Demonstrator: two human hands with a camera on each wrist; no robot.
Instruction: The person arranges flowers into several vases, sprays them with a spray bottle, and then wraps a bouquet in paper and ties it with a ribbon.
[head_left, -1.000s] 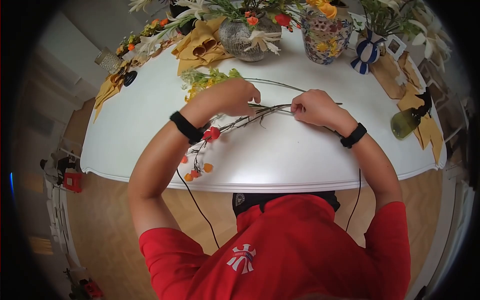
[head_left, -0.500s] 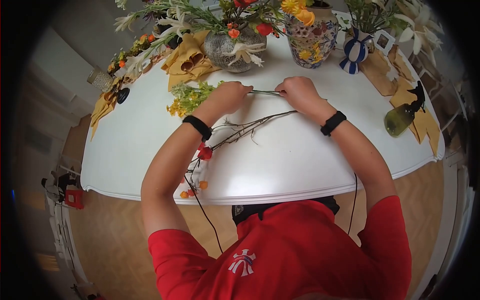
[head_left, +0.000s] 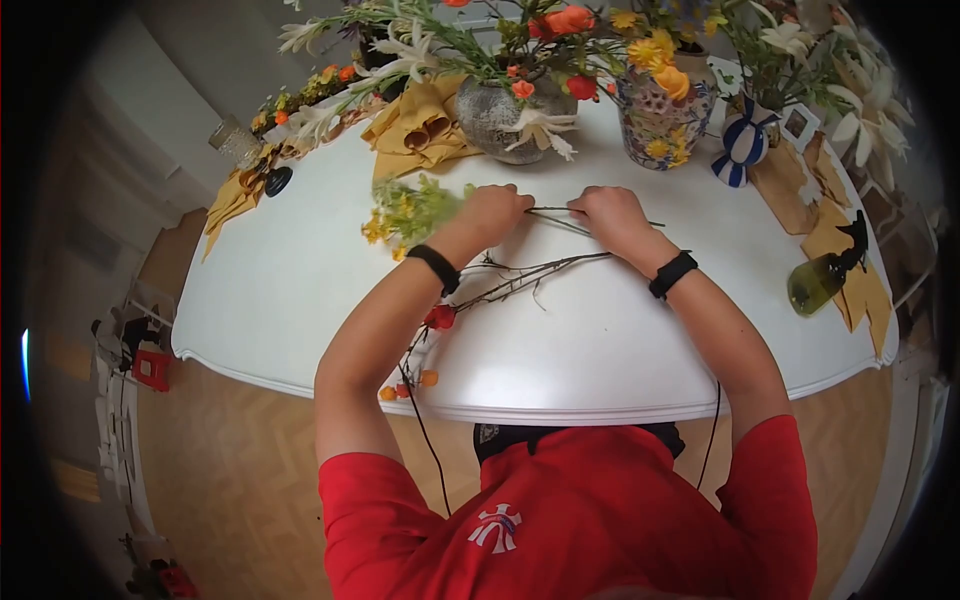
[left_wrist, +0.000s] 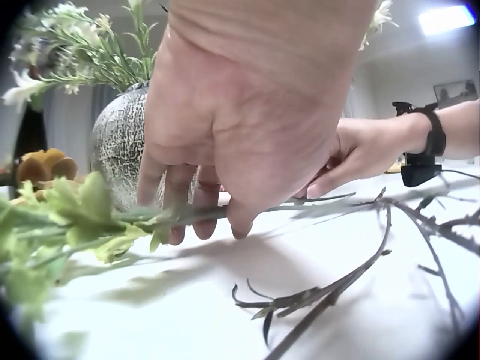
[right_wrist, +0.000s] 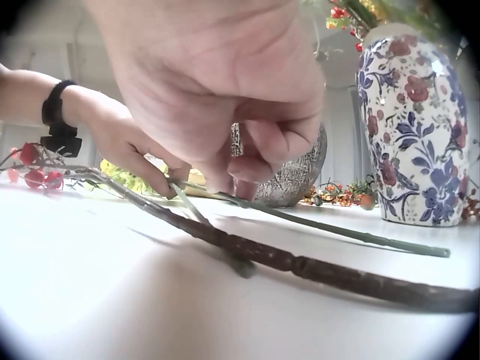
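My left hand (head_left: 492,215) pinches green flower stems (head_left: 560,222) just behind their leafy heads, a bunch of yellow and pale green flowers (head_left: 408,215). A short way along, my right hand (head_left: 612,215) pinches the same stems between thumb and fingers. The cut end of one stem (right_wrist: 375,240) runs out past the right hand, low over the table. Nearer the body lies a dark branch (head_left: 540,270) with red and orange blossoms (head_left: 440,317), partly under the left forearm. In the left wrist view, leaves (left_wrist: 82,210) stand beside the left fingers.
On the white table (head_left: 560,350), a grey textured vase (head_left: 500,110), a floral vase (head_left: 665,120) and a blue-and-white striped vase (head_left: 745,145) stand behind the hands. Yellow wrapping paper (head_left: 425,130) lies at the back left. A green spray bottle (head_left: 818,283) is at the right.
The left hand has gone from loose fingers over the crossed stems to pinching the green stems. The right hand has moved farther back, leaving the dark branch nearer the body.
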